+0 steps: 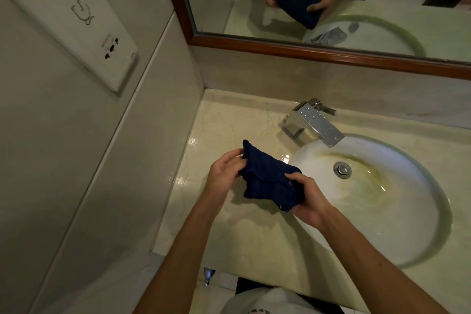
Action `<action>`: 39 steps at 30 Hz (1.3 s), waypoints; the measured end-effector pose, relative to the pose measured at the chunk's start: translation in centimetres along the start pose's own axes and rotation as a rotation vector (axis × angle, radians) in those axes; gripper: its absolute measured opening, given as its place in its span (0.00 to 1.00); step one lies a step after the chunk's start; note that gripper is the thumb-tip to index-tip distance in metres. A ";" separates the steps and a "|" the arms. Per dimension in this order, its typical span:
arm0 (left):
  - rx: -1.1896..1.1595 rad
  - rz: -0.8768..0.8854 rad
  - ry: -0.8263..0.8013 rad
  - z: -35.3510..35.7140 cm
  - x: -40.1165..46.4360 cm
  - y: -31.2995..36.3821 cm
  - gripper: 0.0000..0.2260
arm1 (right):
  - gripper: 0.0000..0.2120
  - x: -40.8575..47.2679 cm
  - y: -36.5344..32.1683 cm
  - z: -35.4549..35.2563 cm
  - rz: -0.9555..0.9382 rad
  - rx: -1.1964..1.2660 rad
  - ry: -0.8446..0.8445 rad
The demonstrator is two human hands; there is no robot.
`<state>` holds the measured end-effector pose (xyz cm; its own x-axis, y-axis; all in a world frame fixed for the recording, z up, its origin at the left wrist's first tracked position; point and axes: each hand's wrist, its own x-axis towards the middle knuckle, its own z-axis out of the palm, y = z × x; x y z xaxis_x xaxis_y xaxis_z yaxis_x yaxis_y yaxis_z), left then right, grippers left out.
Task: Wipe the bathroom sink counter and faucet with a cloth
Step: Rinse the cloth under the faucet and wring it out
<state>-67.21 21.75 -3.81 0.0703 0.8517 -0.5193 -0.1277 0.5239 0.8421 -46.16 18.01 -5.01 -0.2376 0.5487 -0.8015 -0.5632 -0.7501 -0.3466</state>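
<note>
A dark blue cloth (267, 178) is bunched up and held in the air above the counter (229, 120), just left of the sink. My left hand (224, 173) grips its left end with fingers curled. My right hand (309, 199) clasps its right end from below. The cream marble counter shows wet, shiny patches near the cloth. A chrome faucet (314, 122) with water drops stands behind the round white sink basin (407, 224), which has yellowish stains around its metal drain (342, 169).
A wood-framed mirror (305, 51) runs along the back wall and reflects my hands and the cloth. A white wall panel with power sockets (76, 23) hangs on the left wall. The left wall meets the counter's left edge.
</note>
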 end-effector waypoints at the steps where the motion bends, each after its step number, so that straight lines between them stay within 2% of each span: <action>1: 0.026 0.002 -0.017 0.0 -0.1 0.2 0.17 | 0.13 -0.1 0.1 0.1 0.013 0.032 -0.009; 6: -0.070 -0.022 -0.147 1.4 -1.3 0.9 0.18 | 0.11 -0.1 0.8 -0.3 0.070 0.080 -0.013; 8: -0.031 0.016 -0.160 2.1 -1.8 1.0 0.14 | 0.12 0.2 1.2 -0.7 0.073 0.066 -0.012; 13: 0.124 0.022 -0.074 3.7 -1.8 2.0 0.14 | 0.17 0.1 1.5 -1.7 0.096 0.014 -0.104; 16: 0.149 0.021 -0.064 4.9 -2.2 2.2 0.07 | 0.20 0.2 1.7 -2.3 0.110 0.023 -0.118; 23: 0.161 0.084 -0.141 6.9 -3.2 2.8 0.09 | 0.13 -0.3 1.2 -3.7 0.132 0.153 -0.123; 24: 0.172 0.087 -0.149 7.2 -3.3 3.1 0.09 | 0.15 -0.5 0.9 -3.8 0.139 0.153 -0.135; 26: 0.211 0.089 -0.151 7.7 -3.5 3.7 0.08 | 0.25 -0.5 0.4 -4.6 0.182 0.118 -0.124; 29: 0.417 0.178 -0.095 8.1 -3.5 4.6 0.08 | 0.17 -1.0 -0.9 -5.4 0.237 -0.008 -0.066; 30: 0.500 0.211 -0.057 8.2 -3.5 4.9 0.08 | 0.14 -1.1 -1.7 -5.4 0.194 -0.161 -0.012; 32: 0.622 0.261 0.008 8.4 -3.7 5.5 0.10 | 0.07 -1.6 -3.4 -4.9 -0.077 -0.459 0.179; 33: 0.661 0.278 0.019 8.4 -3.7 5.8 0.10 | 0.10 -1.8 -4.3 -4.7 -0.246 -0.505 0.247; 34: 0.697 0.292 0.017 8.5 -3.8 6.2 0.09 | 0.17 -2.2 -5.3 -4.1 -0.371 -0.499 0.237; 36: 0.768 0.317 -0.008 8.6 -4.0 6.9 0.09 | 0.27 -4.0 -6.5 -2.7 -0.578 -0.631 0.032; 38: 0.798 0.348 -0.043 8.4 -4.1 8.0 0.09 | 0.29 -5.2 -6.8 -1.5 -0.725 -0.864 -0.126; 39: 0.802 0.364 -0.068 8.2 -4.2 8.8 0.10 | 0.31 -5.3 -7.0 -1.4 -0.795 -0.975 -0.131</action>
<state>-60.56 22.84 6.92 0.2226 0.9520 -0.2102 0.5769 0.0452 0.8156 -39.90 19.82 0.98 -0.2103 0.9623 -0.1725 0.2158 -0.1264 -0.9682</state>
